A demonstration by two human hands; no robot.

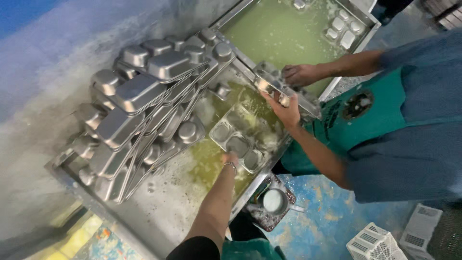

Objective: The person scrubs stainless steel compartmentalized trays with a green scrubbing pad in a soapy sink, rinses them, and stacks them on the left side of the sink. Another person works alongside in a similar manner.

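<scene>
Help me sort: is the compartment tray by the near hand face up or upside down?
Face up: the compartment tray shows hollow wells.

One bare forearm, braceleted at the wrist, reaches forward; its hand points away, fingers hidden.

left hand: out of frame | right hand fingertips: underwater | co-worker's head: cut off

At ten o'clock we see a heap of upturned steel compartment trays leaning in the near sink. At one o'clock a second sink holds cloudy green water with a few trays sunk in it. At five o'clock two white plastic crates sit on the blue floor, beside a small metal pot.
</scene>
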